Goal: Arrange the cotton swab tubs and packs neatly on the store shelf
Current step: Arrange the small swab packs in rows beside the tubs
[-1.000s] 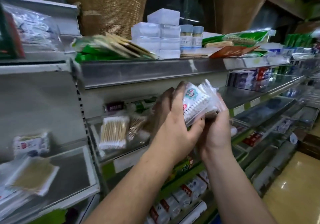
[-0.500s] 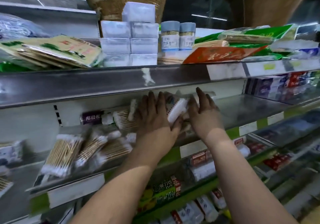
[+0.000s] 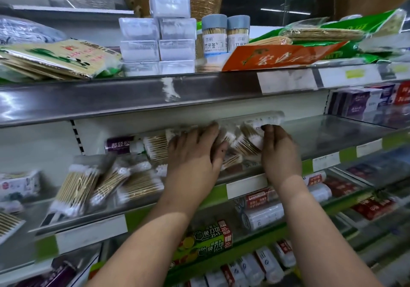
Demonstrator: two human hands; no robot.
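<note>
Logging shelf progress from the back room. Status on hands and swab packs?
Left hand flat on the swab packs, right hand pinching one. Packs lie jumbled mid-shelf. Loose packs at left untidy; nothing blocking.

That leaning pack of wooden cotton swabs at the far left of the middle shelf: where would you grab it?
Pinch the leaning swab pack across its long flat sides near the middle, coming from the open front of the shelf. It tilts against neighbouring packs, so its left side looks free.
</note>
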